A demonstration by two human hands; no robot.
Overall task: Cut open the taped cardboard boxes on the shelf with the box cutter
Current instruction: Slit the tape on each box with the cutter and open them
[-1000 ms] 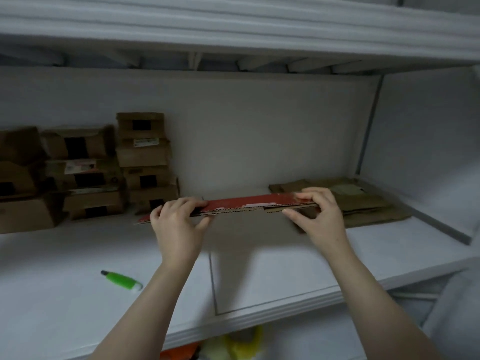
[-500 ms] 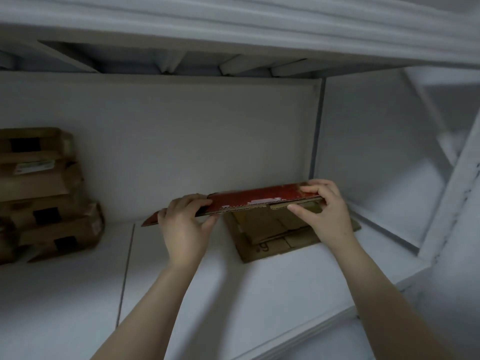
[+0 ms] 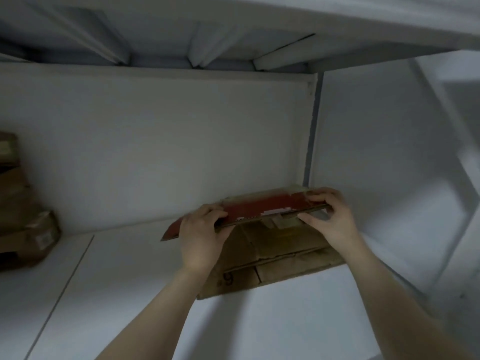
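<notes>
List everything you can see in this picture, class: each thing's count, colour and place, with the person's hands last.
red flat box: one, red with brown edges, held above the brown pile.
flat cardboard pile: one pile, brown, on the shelf's right corner.
stacked boxes: several, count unclear, brown, far left on the shelf.
shelf: one, white, beneath everything.
upper shelf: one, white, overhead.
left hand: one, gripping the red flat box's left part.
right hand: one, gripping its right end.

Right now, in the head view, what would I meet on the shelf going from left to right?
Stacked cardboard boxes, left hand, right hand, white side wall. The red flattened carton spans both hands.
</notes>
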